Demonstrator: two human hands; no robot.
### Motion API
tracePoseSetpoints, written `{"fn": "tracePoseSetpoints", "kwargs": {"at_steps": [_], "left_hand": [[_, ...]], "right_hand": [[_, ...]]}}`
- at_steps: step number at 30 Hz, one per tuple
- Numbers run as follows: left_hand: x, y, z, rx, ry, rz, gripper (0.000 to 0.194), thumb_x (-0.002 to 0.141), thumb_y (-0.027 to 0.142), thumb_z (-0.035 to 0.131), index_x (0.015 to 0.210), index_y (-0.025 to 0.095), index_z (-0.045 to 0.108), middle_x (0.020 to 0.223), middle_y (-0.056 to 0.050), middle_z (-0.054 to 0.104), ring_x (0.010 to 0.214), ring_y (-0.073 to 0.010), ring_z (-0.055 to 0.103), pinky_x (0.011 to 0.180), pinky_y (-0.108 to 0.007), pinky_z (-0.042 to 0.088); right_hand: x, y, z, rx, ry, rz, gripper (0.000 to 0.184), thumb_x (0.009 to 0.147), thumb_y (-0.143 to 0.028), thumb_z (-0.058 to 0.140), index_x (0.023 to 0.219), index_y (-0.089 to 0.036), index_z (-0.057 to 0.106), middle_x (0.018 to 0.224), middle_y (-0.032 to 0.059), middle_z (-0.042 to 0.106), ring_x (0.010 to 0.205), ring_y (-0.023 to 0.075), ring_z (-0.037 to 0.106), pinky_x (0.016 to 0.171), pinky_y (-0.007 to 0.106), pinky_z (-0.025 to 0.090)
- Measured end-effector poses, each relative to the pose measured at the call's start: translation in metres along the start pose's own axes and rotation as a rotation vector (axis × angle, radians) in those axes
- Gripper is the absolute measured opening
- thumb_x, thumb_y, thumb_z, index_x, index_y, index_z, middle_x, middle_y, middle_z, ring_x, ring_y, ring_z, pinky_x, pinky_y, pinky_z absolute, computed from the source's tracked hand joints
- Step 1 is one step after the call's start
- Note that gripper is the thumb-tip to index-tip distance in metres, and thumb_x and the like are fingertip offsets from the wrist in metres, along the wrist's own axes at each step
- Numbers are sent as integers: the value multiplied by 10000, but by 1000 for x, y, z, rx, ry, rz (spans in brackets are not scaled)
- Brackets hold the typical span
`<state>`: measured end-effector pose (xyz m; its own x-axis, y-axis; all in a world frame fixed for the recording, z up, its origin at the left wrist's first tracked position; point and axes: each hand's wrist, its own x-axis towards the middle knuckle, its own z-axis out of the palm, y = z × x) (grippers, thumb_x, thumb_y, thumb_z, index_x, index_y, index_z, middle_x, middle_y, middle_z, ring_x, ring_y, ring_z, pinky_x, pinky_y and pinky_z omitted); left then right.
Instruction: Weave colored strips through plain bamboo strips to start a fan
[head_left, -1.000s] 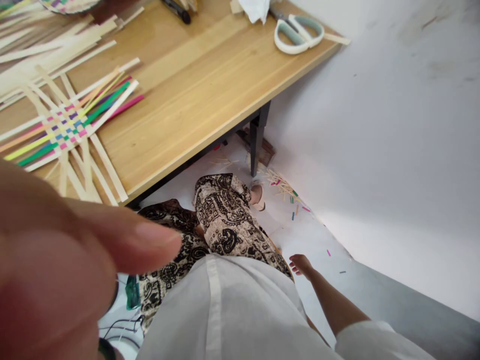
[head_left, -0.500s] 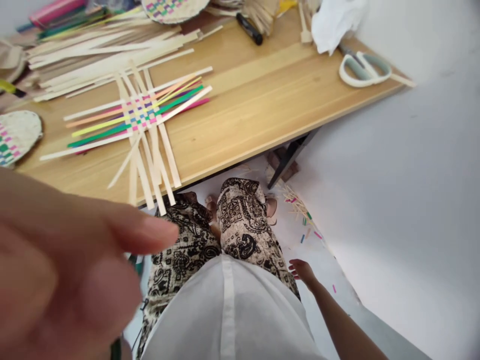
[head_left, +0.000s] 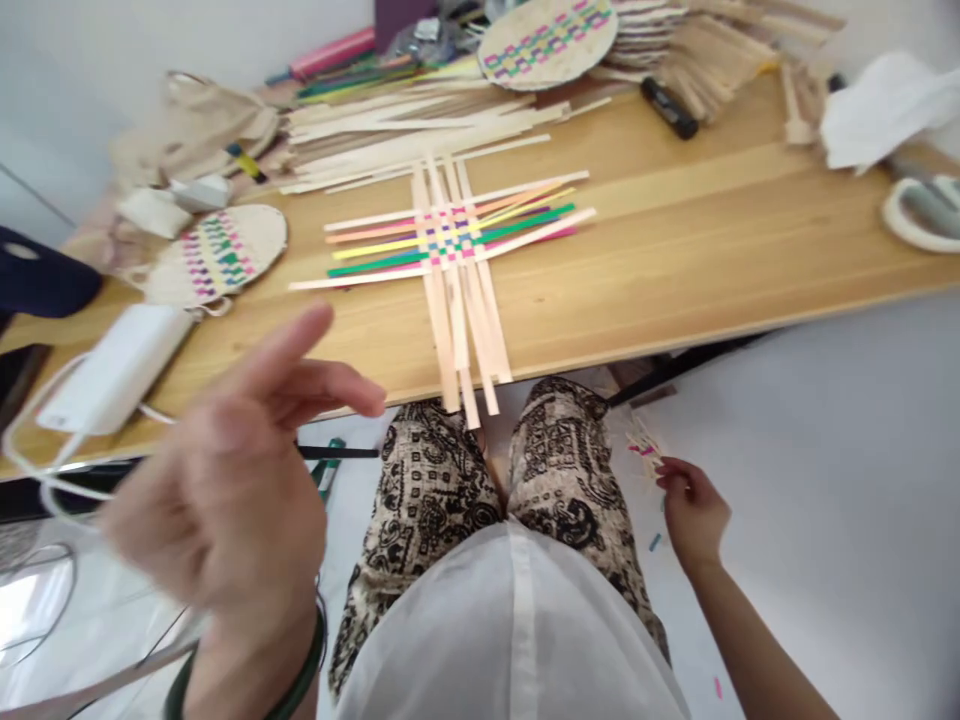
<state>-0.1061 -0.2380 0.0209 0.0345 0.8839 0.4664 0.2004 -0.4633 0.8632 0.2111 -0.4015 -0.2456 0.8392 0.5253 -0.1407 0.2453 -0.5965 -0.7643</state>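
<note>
My left hand (head_left: 240, 470) is raised in front of the table's near edge, a little blurred, with a dark band at the wrist. Its thumb and forefinger stretch out apart and hold nothing. Low beside my right leg hangs my right hand (head_left: 697, 515), fingers loosely bent, with nothing visible in them. Neither hand touches the woven piece (head_left: 450, 235) on the table. Pale upright strips cross white, orange, yellow, green and pink ones there, forming a small checkered middle. The loose ends of its pale strips (head_left: 472, 400) jut over the near edge.
Finished oval woven pieces lie left (head_left: 259, 235) and at the back (head_left: 551, 45). Behind the weave is a pile of pale strips (head_left: 420, 125). A black marker (head_left: 669, 108), scissors (head_left: 926, 215) and a white power bank (head_left: 116, 370) with cable also lie on the table.
My view has swung left, so more of the table's left side shows. My left hand has drawn away from the camera. My right hand has come up and its fingers are more bent.
</note>
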Motion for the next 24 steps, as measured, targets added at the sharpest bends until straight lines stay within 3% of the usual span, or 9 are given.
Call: {"fn": "tracePoseSetpoints", "kwargs": {"at_steps": [1, 3, 5, 7, 10, 13, 19, 24], "left_hand": [[11, -5, 5, 71, 98, 99, 337, 1007, 363, 460, 1151, 219, 728, 1089, -20, 719, 806, -159, 660, 724, -355, 576], [23, -19, 6, 186, 125, 150, 274, 995, 297, 503, 1132, 263, 738, 920, 35, 736, 772, -132, 673, 743, -330, 578], [26, -34, -1, 258, 168, 127, 255, 984, 297, 527, 1126, 280, 738, 881, 30, 738, 774, -129, 684, 765, -330, 589], [26, -48, -10, 260, 202, 70, 255, 975, 338, 538, 1119, 272, 738, 876, 4, 738, 748, -127, 684, 743, -323, 601], [30, -66, -16, 188, 180, -68, 307, 962, 404, 546, 1119, 221, 736, 861, -28, 732, 665, -114, 669, 651, -273, 594], [37, -78, -13, 118, 114, -200, 360, 959, 440, 538, 1108, 183, 741, 840, -47, 730, 643, -104, 654, 624, -231, 566], [41, -86, -10, 97, 77, -222, 315, 980, 391, 519, 1070, 204, 756, 794, -29, 715, 621, -86, 621, 587, -202, 526], [41, -87, -16, 140, 12, -170, 290, 998, 323, 493, 1068, 206, 749, 800, -24, 712, 657, -93, 644, 594, -209, 534]], "right_hand": [[1, -20, 5, 23, 46, -125, 354, 811, -342, 444, 982, -148, 687, 868, 87, 733, 750, 199, 685, 735, 318, 541], [-2, -56, 17, 47, 17, -363, 312, 856, -325, 445, 967, -173, 695, 867, 66, 725, 808, 189, 679, 768, 312, 540], [-12, -87, 32, 77, -150, -571, 281, 880, -288, 447, 965, -190, 696, 864, 52, 723, 810, 173, 672, 811, 307, 535], [-25, -108, 49, 57, -386, -668, 287, 898, -244, 424, 986, -208, 695, 883, 45, 729, 823, 162, 675, 817, 291, 534], [-47, -125, 77, -143, -697, -749, 333, 898, -182, 397, 1044, -210, 695, 1066, 69, 721, 986, 181, 669, 895, 302, 515], [-68, -129, 102, -388, -910, -737, 366, 902, -142, 388, 1101, -190, 692, 1225, 90, 676, 1121, 202, 627, 950, 299, 489], [-86, -122, 142, -572, -1069, -686, 350, 866, -124, 472, 1133, -193, 689, 1323, 116, 623, 1283, 247, 532, 1029, 318, 435], [-83, -114, 163, -557, -1169, -654, 339, 878, -141, 473, 1134, -206, 685, 1168, 107, 699, 1142, 227, 613, 927, 299, 472]]}}
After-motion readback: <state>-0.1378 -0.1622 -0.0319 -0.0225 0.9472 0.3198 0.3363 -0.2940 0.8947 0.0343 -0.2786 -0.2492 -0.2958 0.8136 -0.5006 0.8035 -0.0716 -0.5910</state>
